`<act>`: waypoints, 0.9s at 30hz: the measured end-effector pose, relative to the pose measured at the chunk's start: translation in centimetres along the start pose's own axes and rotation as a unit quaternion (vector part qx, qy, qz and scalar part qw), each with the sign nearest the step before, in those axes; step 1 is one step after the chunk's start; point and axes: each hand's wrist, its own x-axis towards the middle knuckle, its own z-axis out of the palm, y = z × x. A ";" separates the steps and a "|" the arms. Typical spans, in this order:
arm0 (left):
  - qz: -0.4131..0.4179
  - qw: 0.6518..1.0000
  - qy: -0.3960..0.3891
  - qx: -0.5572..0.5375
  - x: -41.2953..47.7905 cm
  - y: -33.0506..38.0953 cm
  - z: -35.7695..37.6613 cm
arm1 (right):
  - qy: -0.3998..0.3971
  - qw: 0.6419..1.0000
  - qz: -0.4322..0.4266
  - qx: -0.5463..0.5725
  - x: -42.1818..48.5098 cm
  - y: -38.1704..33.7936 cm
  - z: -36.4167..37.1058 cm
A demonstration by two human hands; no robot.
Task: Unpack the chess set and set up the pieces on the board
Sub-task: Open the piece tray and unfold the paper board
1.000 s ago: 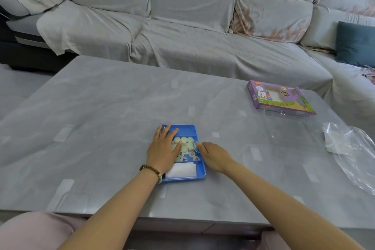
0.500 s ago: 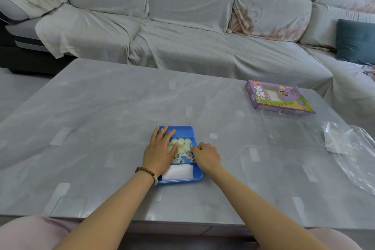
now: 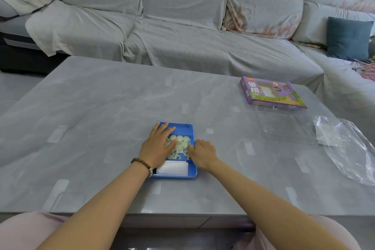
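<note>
One blue tray [image 3: 182,126] set on the grey tabletop [image 3: 101,117] near its front edge, round cream xiangqi pieces [image 3: 179,139] kept inside, their number partly hidden, left hand [image 3: 157,148] laid on them with fingers flat and spread, right hand [image 3: 203,153] with fingers curled on the tray's right rim, one purple box [image 3: 272,93] placed far right.

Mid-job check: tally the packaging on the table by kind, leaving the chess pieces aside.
blue tray: 1
purple box: 1
clear plastic cover: 1
clear plastic bag: 1
Total: 4
</note>
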 end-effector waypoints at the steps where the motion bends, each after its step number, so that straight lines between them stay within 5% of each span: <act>1: 0.017 1.000 -0.012 -0.003 0.1 -0.1 -0.4 | 0.010 1.000 -0.006 0.013 -0.2 0.3 0.3; 6: 0.027 0.993 0.012 0.117 0.1 0.6 -1.6 | 0.093 0.962 -0.096 0.237 -2.8 2.9 1.0; 10: -0.019 0.982 -0.118 0.146 -1.7 1.6 -0.4 | 0.087 0.964 -0.180 0.176 -2.2 3.6 0.1; 15: -0.003 0.985 -0.076 0.156 -2.3 1.1 0.3 | 0.082 0.966 -0.243 0.044 -0.2 2.1 -0.5; 21: 0.002 0.986 -0.066 0.156 -2.3 1.0 0.4 | 0.049 0.967 -0.229 0.102 0.3 1.7 -0.4; 27: 0.000 0.986 -0.069 0.154 -2.3 1.0 0.4 | 0.126 0.952 -0.154 0.233 -0.8 3.4 1.3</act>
